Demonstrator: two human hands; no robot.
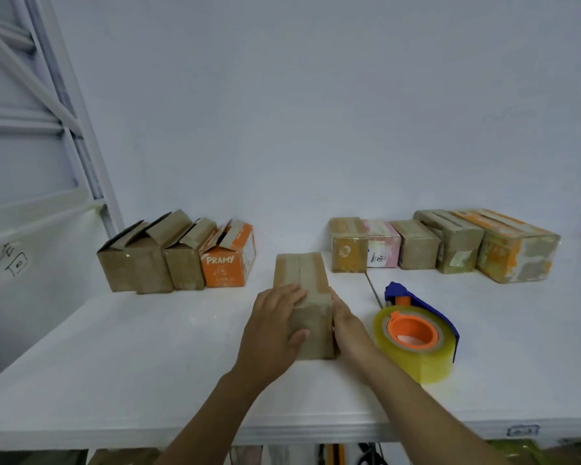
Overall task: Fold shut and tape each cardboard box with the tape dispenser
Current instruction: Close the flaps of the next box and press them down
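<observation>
Head view: your white desk (pixel 148 347) stands against a plain white wall (pixel 316 112), with a white metal frame (pixel 47 112) at the left. Near the front edge the cardboard box (pixel 299 273) lies closed. Your left hand (pixel 275 327) lies flat over its top and your right hand (pixel 348 325) flat against its right side. The tape dispenser (pixel 416 337) sits just to its right — open boxes (pixel 168 260) back left, taped boxes (pixel 450 243) back right.

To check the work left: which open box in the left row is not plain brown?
The orange box marked PRAMY, at that row's right end; the other boxes there are plain brown.
</observation>
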